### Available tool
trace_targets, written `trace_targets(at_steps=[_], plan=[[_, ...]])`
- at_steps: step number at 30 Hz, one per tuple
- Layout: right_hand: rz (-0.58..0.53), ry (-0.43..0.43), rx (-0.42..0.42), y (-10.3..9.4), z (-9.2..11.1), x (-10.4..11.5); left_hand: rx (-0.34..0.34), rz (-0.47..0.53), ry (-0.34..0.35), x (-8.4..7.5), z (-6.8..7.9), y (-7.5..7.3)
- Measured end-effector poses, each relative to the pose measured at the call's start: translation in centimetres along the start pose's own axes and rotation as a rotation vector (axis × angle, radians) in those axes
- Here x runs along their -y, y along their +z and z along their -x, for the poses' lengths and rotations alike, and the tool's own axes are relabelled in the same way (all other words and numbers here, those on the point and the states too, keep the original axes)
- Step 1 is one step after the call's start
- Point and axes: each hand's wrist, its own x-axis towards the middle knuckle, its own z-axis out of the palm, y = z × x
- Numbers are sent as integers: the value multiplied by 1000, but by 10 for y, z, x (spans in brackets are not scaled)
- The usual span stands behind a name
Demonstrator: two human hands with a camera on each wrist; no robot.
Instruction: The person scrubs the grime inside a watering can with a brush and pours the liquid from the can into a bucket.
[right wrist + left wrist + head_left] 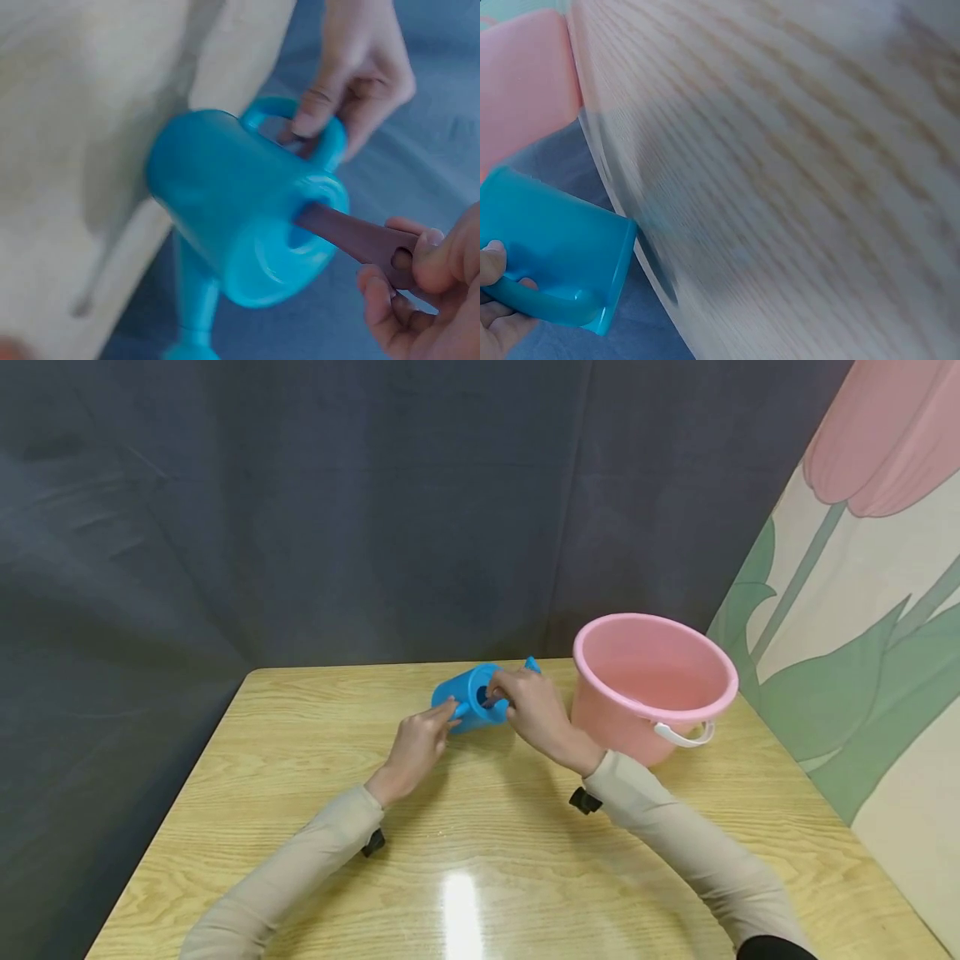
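A blue watering can [453,691] is tilted above the back part of the table, its top opening turned toward the right hand. My left hand [415,750] grips the can's loop handle; thumb and fingers wrap it in the left wrist view, beside the can's side wall [562,232]. With thumb and fingers, my right hand [538,714] pinches the end of a dark brown handle [356,234] with a hole through it. The handle's other end goes into the can's opening and is hidden inside, so its kind does not show. The spout [196,300] points away from the left hand.
Right of the can stands a pink bucket [611,718] with a white carrying handle [684,737], close to the right forearm. The wooden table [315,777] ends at a dark curtain [390,510] behind. A wall painted with tulips [847,677] borders the right side.
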Motion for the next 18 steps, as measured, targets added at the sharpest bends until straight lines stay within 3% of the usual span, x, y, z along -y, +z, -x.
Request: trace_targets(at_steps=[8,18], plan=[[-42,57,8,15,4,-5,3,1,6,-1,0,-2],[-118,133,-20,-14,-3,-2,-6,5,2,-1,1,-3]])
